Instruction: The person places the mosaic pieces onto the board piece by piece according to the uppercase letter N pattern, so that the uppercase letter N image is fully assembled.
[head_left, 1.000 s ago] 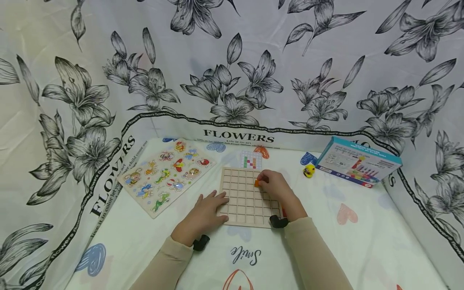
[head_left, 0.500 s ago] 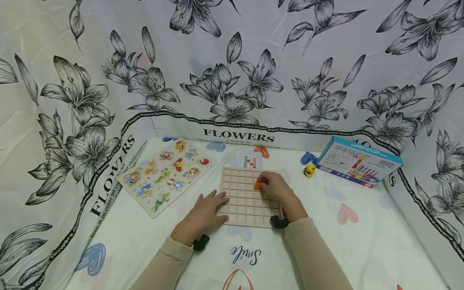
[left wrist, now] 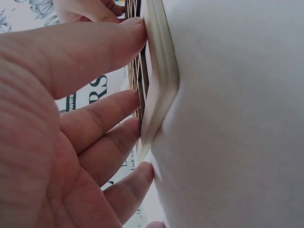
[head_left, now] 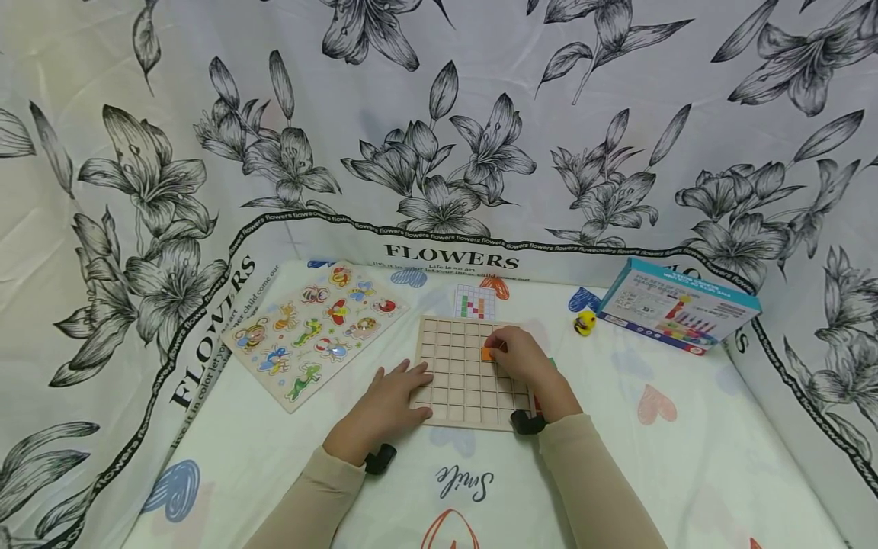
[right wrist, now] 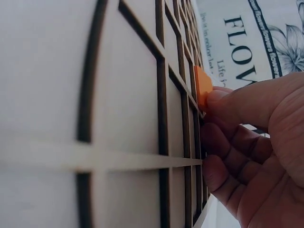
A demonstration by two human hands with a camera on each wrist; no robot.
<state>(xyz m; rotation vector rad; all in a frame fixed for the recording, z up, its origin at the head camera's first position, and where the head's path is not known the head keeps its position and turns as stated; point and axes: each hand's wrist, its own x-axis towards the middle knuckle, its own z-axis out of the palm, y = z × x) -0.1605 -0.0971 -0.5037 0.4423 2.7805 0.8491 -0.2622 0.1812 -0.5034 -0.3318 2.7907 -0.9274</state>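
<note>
A wooden grid board [head_left: 449, 393] lies on the cloth in front of me, its cells bare where they show. My left hand [head_left: 391, 404] rests at its left edge with fingers spread; in the left wrist view the thumb [left wrist: 109, 52] touches the rim. Over the upper right of the grid, my right hand [head_left: 524, 358] holds a small orange square tile [head_left: 487, 354]. Seen from the right wrist, the thumb is against the orange tile [right wrist: 203, 88], which sits at the cells, slightly tilted. Part of the tile is hidden by the fingers.
Behind the board lies a pattern card [head_left: 475, 303] with coloured squares. An insect puzzle board [head_left: 315, 335] is at the left. A yellow bee-like toy [head_left: 584, 323] and a teal-topped box [head_left: 679, 305] stand at the right. Bits of red and green show beside the right wrist.
The orange tile has gone down slightly and lies flatter at its cell, with the right fingers still at it. A bit of green now shows beside the right wrist. The left hand stays put.
</note>
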